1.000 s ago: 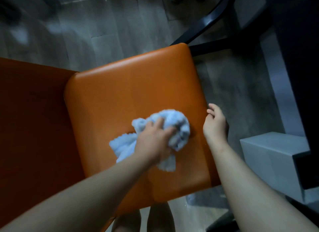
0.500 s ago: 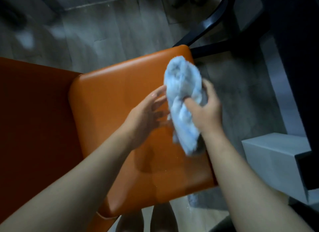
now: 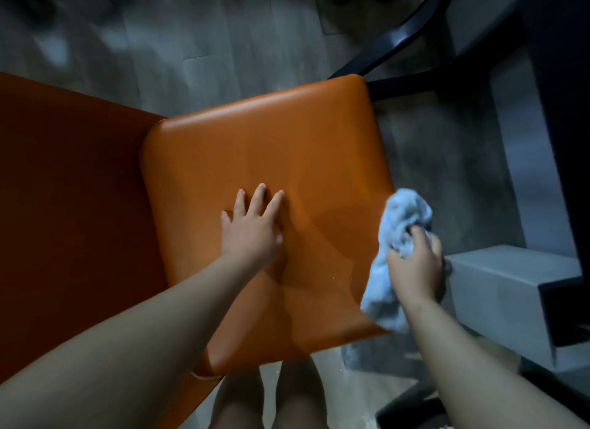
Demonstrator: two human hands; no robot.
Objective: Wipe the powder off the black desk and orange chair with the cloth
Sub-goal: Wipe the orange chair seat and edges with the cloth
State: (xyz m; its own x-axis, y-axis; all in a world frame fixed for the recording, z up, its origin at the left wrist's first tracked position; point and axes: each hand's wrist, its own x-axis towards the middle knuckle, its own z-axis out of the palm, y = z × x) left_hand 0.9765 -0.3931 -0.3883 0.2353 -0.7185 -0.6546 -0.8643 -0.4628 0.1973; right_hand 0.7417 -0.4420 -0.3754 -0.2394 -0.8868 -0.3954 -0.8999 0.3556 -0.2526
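Observation:
The orange chair seat fills the middle of the view, with its backrest to the left. My left hand lies flat on the seat, fingers spread, holding nothing. My right hand grips the light blue cloth bunched up at the seat's right edge; the cloth hangs down past the seat's near right corner. A few pale specks show on the seat near its right side. The black desk is a dark mass along the right edge.
A grey box stands right of the chair, close to my right hand. Black chair legs reach over the grey tiled floor at the top. My bare legs are below the seat's front.
The cloth passed from my left hand to my right hand, which then carried it down to the seat's right edge. My left hand let go and settled flat on the seat.

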